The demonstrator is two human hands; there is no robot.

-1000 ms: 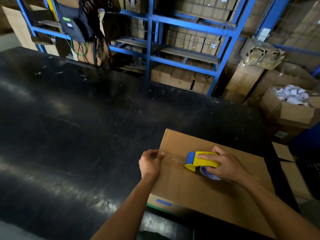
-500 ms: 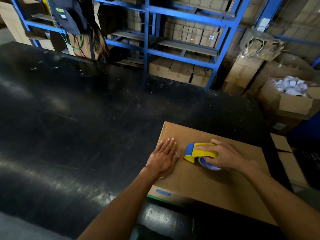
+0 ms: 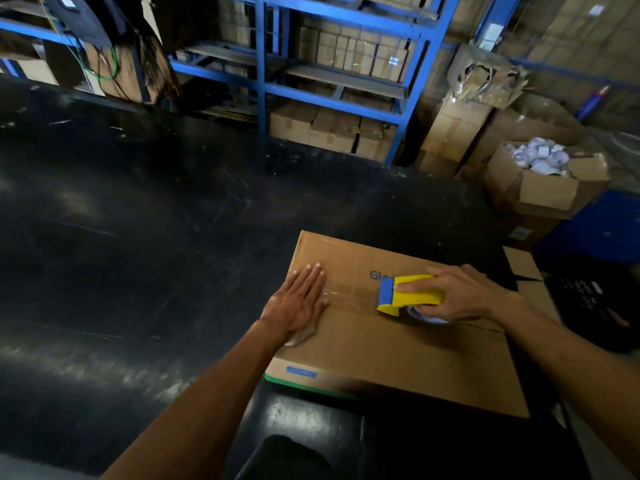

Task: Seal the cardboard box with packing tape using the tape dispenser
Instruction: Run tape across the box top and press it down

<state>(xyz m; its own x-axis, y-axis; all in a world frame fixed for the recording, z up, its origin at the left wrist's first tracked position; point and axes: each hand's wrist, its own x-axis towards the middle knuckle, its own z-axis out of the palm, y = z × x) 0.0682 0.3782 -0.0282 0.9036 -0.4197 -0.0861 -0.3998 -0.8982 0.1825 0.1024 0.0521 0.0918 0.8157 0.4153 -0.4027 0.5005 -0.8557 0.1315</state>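
On the black desk (image 3: 138, 237) lies a flat brown cardboard box (image 3: 398, 348). Left hand (image 3: 299, 304) rests palm-down on its lid, fingers extended together over clear tape (image 3: 349, 295). Right hand (image 3: 464, 296) grips the yellow-and-blue plastic tape dispenser (image 3: 408, 294), pressed against the lid seam.

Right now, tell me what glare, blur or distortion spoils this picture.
Head view: wide-angle bending bows the shelving; dim light, with pale glare patches on the black table; the box blurs along its near edge; the tape shows only as a faint sheen.
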